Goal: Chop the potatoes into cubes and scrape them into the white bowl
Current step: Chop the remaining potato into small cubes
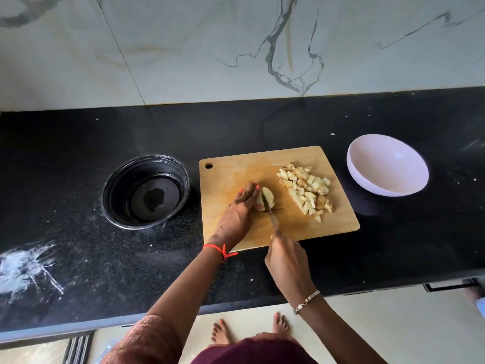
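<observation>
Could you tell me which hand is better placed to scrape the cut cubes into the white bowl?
Probably the right hand: it already has the knife in its grip, on the side nearer the cubes and white bowl. The left hand steadies the potato.

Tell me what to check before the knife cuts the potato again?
1. Left hand steadies the potato piece: ok.
2. Left fingertips clear of the knife blade: cannot tell, they sit very close.
3. Right hand grips the knife handle firmly: ok.
4. Wooden cutting board lies flat on the black counter: ok.
5. Potato cubes heaped away from the blade: ok.
6. White bowl empty and beside the board for scraping: ok.
</observation>
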